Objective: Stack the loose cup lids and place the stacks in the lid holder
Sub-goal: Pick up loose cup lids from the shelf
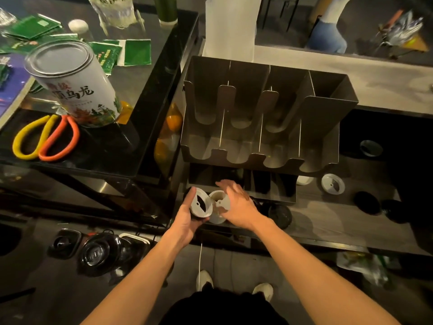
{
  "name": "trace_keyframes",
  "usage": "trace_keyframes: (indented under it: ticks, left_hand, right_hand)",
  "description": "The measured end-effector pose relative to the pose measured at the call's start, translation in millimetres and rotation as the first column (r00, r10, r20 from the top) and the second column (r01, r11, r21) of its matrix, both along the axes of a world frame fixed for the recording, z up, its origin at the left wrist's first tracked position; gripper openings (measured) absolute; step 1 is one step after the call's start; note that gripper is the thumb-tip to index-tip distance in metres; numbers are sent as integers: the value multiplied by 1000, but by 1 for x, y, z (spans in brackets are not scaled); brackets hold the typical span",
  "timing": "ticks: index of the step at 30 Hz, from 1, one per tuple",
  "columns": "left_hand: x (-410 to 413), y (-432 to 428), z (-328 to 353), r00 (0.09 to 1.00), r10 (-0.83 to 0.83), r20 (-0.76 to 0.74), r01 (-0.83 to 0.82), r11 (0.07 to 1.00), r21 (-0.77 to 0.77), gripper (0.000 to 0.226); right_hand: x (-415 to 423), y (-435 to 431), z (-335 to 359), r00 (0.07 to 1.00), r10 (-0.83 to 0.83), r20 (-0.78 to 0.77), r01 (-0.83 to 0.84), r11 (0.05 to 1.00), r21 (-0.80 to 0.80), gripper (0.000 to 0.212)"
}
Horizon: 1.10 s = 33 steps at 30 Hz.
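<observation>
two white lids meet between the hands

the left hand (pixel 187 219) grips a white lid (pixel 201 205), thumb and fingers curled round its rim. touching it on the right is a second white lid (pixel 217 207), under the fingers of the right hand (pixel 237 204); whether that hand clasps it or only rests on it cannot be told. both lids sit just in front of the metal lid holder (pixel 323 127). further right on the tabletop (pixel 328 219), well apart from the hands, lie a loose white lid (pixel 332 184) and black lids (pixel 366 202).
</observation>
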<state>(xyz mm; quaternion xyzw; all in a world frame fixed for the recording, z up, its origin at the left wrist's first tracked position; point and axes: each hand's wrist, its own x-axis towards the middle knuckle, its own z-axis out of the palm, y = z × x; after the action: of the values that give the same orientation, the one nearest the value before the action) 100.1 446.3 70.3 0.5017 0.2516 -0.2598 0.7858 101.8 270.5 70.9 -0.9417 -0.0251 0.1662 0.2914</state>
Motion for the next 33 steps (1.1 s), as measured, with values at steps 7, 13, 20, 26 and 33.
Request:
trace_keyframes:
  ticks: [7, 13, 20, 26, 33]
  left_hand:
    - [-2, -8, 6, 998, -56, 30, 59, 994, -94, 62]
    - [-1, -6, 6, 1000, -12, 9, 13, 994, -112, 44]
    - [-4, -14, 7, 1000, 8, -4, -9, 996, -85, 26]
    - [2, -7, -14, 999, 21, -43, -21, 1000, 8, 13]
    - [7, -4, -20, 996, 13, -83, -5, 996, 91, 11]
  right_hand:
    - [-6, 17, 17, 996, 0, -92, 22, 971, 239, 54]
    - [-9, 6, 23, 935, -239, -261, 353, 683, 639, 28]
    - [-15, 19, 23, 699, -230, -677, 695, -3, 719, 14]
    - [-19, 29, 21, 799, -420, -430, 600, 590, 540, 17]
    - [-9, 7, 29, 988, 117, 103, -120, 993, 22, 78]
